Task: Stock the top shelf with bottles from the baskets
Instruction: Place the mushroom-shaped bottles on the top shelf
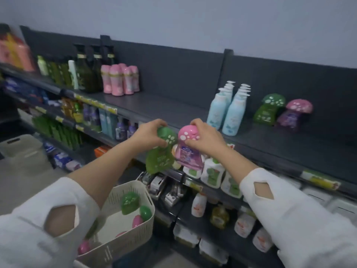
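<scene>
Cream basket (148, 198) with green and pink bottles (130, 203) inside

My one head camera looks forward and down, tilted, close over my forearms, facing the top shelf (173, 111) at arm's reach.

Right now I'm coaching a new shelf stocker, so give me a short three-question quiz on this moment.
1. True or false: the left hand holds a green bottle.
2. What colour is the cap of the bottle in the right hand? A pink, B blue, C black.
3. Fill in: on the top shelf, the green mushroom bottle and purple mushroom bottle stand to the ___ of the blue pump bottles.

Key: 1 true; 2 A; 3 right.
</scene>
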{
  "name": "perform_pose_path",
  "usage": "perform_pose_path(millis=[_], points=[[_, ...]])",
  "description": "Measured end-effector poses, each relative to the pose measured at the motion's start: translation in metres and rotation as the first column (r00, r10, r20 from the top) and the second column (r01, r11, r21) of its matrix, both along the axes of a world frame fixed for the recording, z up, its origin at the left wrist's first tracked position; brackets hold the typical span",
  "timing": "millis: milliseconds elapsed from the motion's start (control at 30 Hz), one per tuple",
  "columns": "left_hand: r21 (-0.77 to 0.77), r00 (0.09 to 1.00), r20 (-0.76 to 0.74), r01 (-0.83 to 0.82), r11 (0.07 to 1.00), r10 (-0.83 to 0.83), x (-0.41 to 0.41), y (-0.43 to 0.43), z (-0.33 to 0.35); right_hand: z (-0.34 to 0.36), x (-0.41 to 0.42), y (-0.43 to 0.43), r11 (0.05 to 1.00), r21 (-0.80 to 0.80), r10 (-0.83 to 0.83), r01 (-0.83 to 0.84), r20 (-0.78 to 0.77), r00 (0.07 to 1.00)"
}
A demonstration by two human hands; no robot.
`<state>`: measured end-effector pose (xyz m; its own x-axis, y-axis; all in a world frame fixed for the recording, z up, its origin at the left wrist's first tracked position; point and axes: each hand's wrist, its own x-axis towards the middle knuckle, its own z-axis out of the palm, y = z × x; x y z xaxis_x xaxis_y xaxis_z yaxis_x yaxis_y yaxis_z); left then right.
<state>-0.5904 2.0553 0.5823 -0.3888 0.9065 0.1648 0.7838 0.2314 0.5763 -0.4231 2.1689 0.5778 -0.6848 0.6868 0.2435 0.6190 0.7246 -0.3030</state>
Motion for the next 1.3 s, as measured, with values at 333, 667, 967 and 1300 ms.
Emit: perform_pose_path(millis=[333, 667, 967, 1300], points=[[0.180, 0.957, 0.074, 0.262, 0.948, -0.279, 0.164, 0.113, 0.064, 0.064, 0.189, 0.070, 0.944, 0.152, -0.264, 0.292, -0.178, 0.948], [0.216, 0.920, 0.050, 0.370, 0.904, -0.389, 0.256, 0.217, 0.077, 0.069, 0.292, 0.163, 0.893, 0.090, -0.415, 0.441, -0.214, 0.884], [0.133, 0.903, 0.057, 0.416, 0.900, -0.426, 0.240, 0.329, 0.066, 0.056, 0.285, 0.262, 0.887, -0.020, -0.456, 0.461, -0.179, 0.872], [-0.106, 0.822, -0.316, 0.466, 0.878, -0.475, 0.236, 0.427, 0.058, 0.045, 0.276, 0.334, 0.880, 0.002, -0.474, 0.475, -0.071, 0.878]])
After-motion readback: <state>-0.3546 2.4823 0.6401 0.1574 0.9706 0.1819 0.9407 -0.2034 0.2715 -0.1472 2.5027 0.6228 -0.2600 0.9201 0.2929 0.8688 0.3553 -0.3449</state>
